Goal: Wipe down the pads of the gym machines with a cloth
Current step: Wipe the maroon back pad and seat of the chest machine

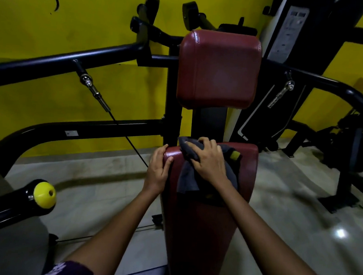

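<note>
The right hand (210,158) lies palm down on a dark grey cloth (187,176), which is spread over the upper end of the long red back pad (200,220) of a gym machine. The fingers are bent over a bunched fold of the cloth near the pad's top edge, gripping it and pressing it against the pad. Most of the cloth lies under and around this hand: one corner sticks out past the fingertips at the pad's top left, and a loose flap hangs below the wrist down the middle of the pad. A small yellow patch (235,155) shows on the cloth just right of the hand.

The left hand (158,170) holds the upper left corner of the same pad, thumb on the front face and fingers wrapped round the side edge. It does not touch the cloth, which lies just beside it to the right.

Above the back pad, apart from it, stands a squarer red head pad (218,69) on the black frame (74,59). A black handle with a yellow end cap (44,194) juts in at lower left. Behind the machine is a yellow wall (87,23), and below it a grey floor (300,199).
</note>
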